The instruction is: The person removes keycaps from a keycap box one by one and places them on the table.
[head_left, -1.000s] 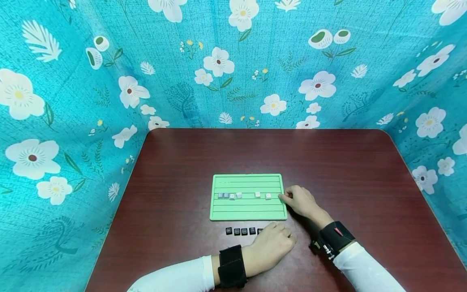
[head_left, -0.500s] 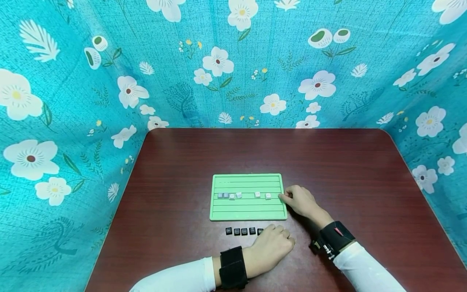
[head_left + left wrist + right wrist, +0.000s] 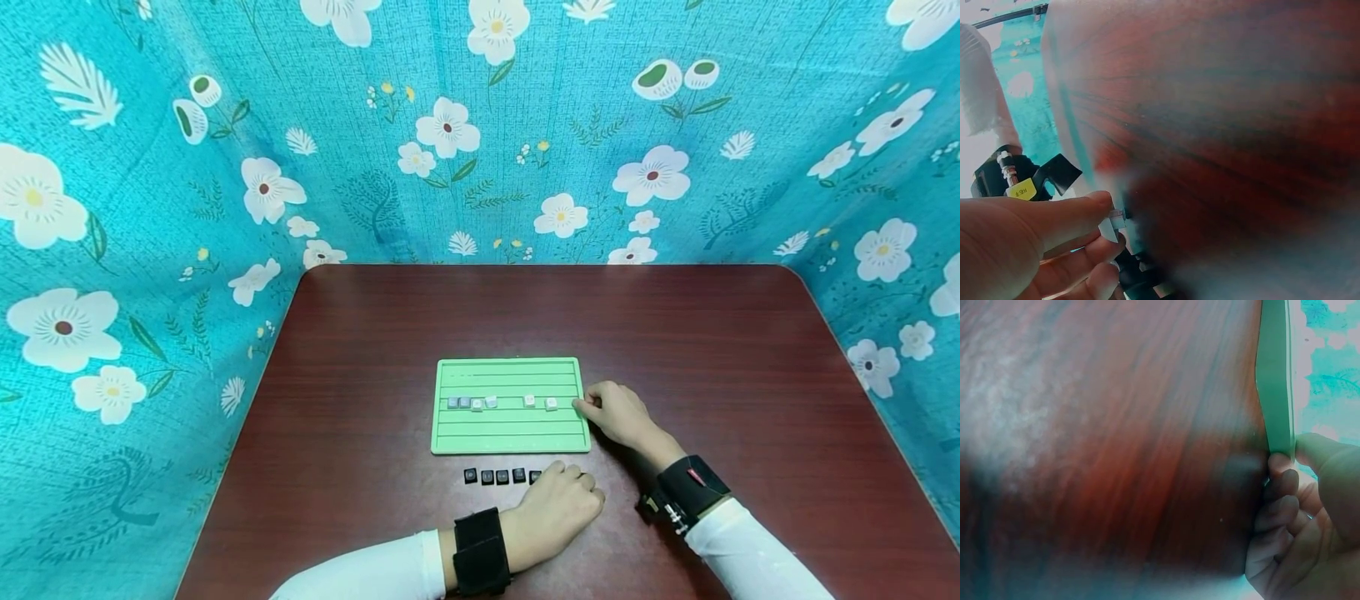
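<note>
A green ridged board [image 3: 510, 421] lies on the table, bearing several whitish keycaps [image 3: 491, 402] along one of its middle lines. My right hand [image 3: 618, 414] grips the board's right edge, thumb above and curled fingers below, as the right wrist view shows at the board's rim [image 3: 1277, 394]. In front of the board runs a row of black keycaps [image 3: 502, 477]. My left hand [image 3: 555, 510] is at that row's right end and covers part of it. Between its thumb and finger, the left wrist view shows a small whitish keycap [image 3: 1112, 225] being pinched.
The dark red-brown table [image 3: 360, 400] extends on every side of the board. A blue floral curtain [image 3: 480, 167] hangs behind and beside it. Black straps with cameras, such as the right wrist strap [image 3: 692, 487], sit on both wrists.
My left hand has shifted very slightly toward me, showing a little more of the rightmost visible black keycap. The right hand and the board have stayed in place.
</note>
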The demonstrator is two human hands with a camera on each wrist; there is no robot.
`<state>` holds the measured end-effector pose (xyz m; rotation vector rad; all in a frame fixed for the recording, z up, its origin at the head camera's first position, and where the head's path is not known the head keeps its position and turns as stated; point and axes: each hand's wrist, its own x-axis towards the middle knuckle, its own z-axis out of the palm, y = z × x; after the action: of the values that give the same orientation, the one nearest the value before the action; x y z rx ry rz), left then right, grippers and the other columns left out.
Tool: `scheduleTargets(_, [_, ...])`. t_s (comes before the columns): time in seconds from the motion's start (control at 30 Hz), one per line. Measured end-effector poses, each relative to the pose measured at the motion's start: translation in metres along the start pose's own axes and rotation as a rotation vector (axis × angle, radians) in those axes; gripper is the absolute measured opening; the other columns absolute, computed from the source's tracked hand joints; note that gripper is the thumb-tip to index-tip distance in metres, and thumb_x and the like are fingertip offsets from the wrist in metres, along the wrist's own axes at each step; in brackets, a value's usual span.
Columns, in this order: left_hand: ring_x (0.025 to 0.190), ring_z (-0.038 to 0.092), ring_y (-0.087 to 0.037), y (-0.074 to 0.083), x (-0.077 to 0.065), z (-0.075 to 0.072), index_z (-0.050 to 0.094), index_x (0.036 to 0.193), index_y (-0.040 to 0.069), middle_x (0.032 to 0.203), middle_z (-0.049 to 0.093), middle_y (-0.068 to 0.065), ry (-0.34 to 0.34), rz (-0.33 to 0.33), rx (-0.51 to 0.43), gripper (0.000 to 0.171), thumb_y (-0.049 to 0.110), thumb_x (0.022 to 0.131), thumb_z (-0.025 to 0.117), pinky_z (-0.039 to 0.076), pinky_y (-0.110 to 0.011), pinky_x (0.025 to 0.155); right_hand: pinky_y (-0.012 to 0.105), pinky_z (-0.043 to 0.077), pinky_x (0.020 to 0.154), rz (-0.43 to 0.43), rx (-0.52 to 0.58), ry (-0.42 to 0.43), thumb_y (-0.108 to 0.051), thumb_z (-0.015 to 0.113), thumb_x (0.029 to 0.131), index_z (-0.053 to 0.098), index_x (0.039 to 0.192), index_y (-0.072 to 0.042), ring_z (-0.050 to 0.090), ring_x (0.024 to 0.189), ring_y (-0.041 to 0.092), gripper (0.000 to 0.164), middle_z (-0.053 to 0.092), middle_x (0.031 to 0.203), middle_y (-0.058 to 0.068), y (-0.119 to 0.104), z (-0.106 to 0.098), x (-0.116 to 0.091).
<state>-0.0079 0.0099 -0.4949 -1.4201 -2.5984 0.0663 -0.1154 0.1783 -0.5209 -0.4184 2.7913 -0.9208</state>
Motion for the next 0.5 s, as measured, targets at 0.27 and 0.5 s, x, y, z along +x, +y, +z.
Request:
scheduleTargets(0.27, [0.069,0.052,-0.007,0.0005,-0.0004,0.0007,0.065,0.078,0.029,0.076,0.06,0.01,0.007,0.0,0.015,0.005,0.024,0.079,0.066,0.034,-0.024,0.056,0.023,0.017,0.043,0.002,-0.006,0.006,-0.033,0.058,0.09,0.042,0.057,-0.015,0.023,0.041,0.01,0.041,0.029,0.05,-0.006,0.0014,0.0014,0.0])
scheduleTargets(0.5, [0.069,0.052,-0.007,0.0007,0.0001,-0.0015,0.064,0.079,0.029,0.077,0.06,0.009,-0.007,0.007,0.025,0.005,0.024,0.079,0.066,0.034,-0.024,0.056,0.024,0.017,0.043,0.003,-0.006,0.007,-0.033,0.059,0.09,0.042,0.057,-0.015,0.023,0.041,0.011,0.041,0.028,0.05,-0.006,0.0005,0.0004,-0.0001])
